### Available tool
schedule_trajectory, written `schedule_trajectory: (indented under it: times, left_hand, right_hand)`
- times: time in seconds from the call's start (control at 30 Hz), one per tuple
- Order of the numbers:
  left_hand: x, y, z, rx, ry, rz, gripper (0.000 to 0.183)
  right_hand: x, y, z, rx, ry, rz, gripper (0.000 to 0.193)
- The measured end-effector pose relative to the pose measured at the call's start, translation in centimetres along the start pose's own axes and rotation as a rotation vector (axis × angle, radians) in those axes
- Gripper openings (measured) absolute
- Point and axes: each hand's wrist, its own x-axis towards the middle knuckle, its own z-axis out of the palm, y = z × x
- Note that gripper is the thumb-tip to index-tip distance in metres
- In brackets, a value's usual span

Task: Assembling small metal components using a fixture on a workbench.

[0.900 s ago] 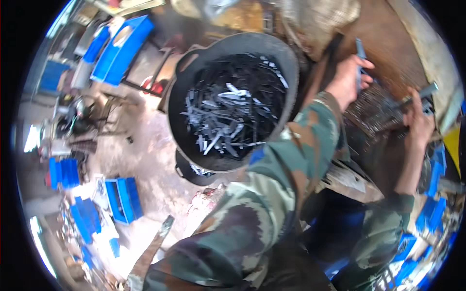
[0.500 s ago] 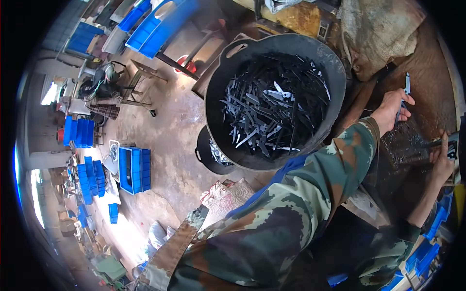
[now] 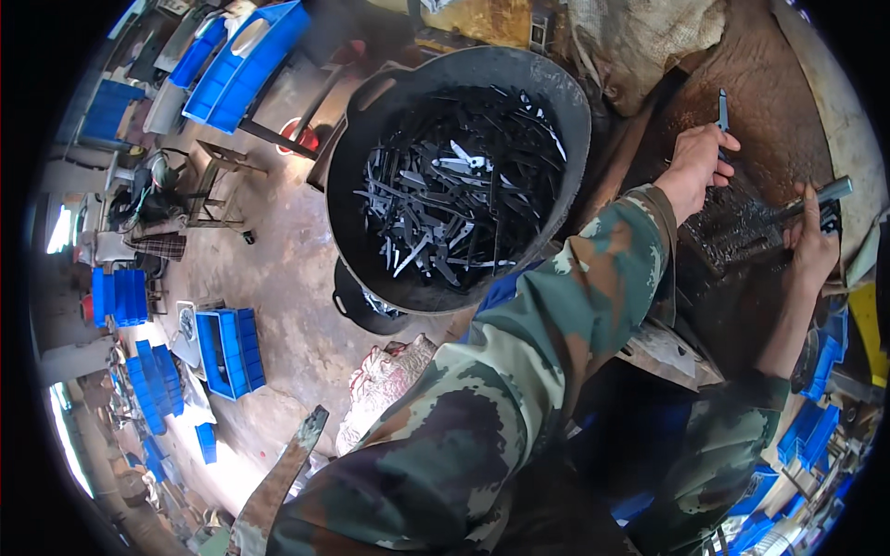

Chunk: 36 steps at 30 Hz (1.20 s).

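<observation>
My left hand (image 3: 695,169), in a camouflage sleeve, is closed round a slim metal blade piece (image 3: 722,109) whose tip points away from me. It is over a wet brown work surface (image 3: 769,111). Farther right, the fingers of my right hand (image 3: 812,243) are wrapped round a greyish metal bar (image 3: 836,190). Between the hands lies a dark, wet metal block (image 3: 737,232), which the bar's inner end seems to meet. Left of my left hand, a big black tub (image 3: 345,199) holds many loose dark blade-shaped pieces (image 3: 473,185), a few of them shiny.
A smaller black bucket (image 3: 345,306) stands under the tub's near side. A patterned sack (image 3: 385,375) lies on the floor near my left sleeve. Blue crates (image 3: 246,347) stand at left, others at lower right (image 3: 807,435). Rough sacking (image 3: 649,46) hangs behind the work surface.
The view has turned to the right, so the tub and surroundings sit farther left in the picture. More of the bar shows. Both hands keep their grips.
</observation>
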Motion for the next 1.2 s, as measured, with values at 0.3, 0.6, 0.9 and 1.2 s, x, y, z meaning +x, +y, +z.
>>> schedule_trajectory:
  times: [0.3, 0.6, 0.9, 1.2]
  left_hand:
    - [-3.1, -0.8, 1.4, 0.099, -0.053, 0.167, 0.027]
    - [-2.6, -1.1, 0.9, 0.121, -0.036, 0.243, 0.025]
    - [-3.7, -2.4, 2.3, 0.145, -0.083, 0.323, 0.032]
    - [-5.8, -1.0, 1.1, 0.194, -0.13, 0.178, 0.029]
  right_hand:
    - [1.3, 1.7, -1.4, 0.008, -0.039, -0.029, 0.032]
    - [0.2, -0.4, 0.8, -0.054, 0.055, 0.025, 0.03]
    - [-0.9, 2.7, 2.5, -0.425, -0.266, -0.45, 0.023]
    - [0.4, 1.4, 0.4, -0.072, -0.081, -0.03, 0.027]
